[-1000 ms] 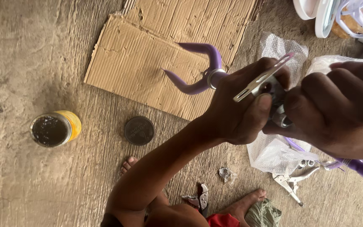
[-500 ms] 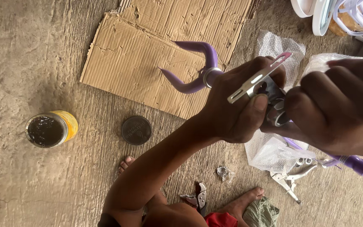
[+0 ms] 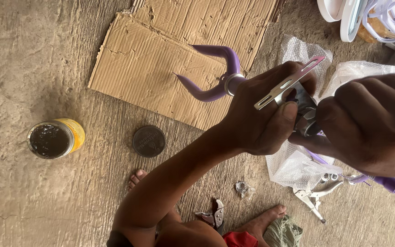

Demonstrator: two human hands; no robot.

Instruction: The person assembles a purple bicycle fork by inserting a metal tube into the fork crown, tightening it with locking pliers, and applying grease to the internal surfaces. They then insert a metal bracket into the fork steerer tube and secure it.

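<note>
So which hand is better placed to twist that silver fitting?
Probably the right hand: its fingertips already pinch the silver fitting. The left hand is wrapped around the purple forked part and pins a slotted metal strip, so it looks busy steadying.

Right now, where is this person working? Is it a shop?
Probably an informal repair spot on a bare concrete floor, not a proper shop. The person sits barefoot on the ground, with cardboard, an open tin of dark grease and pliers lying around.
</note>
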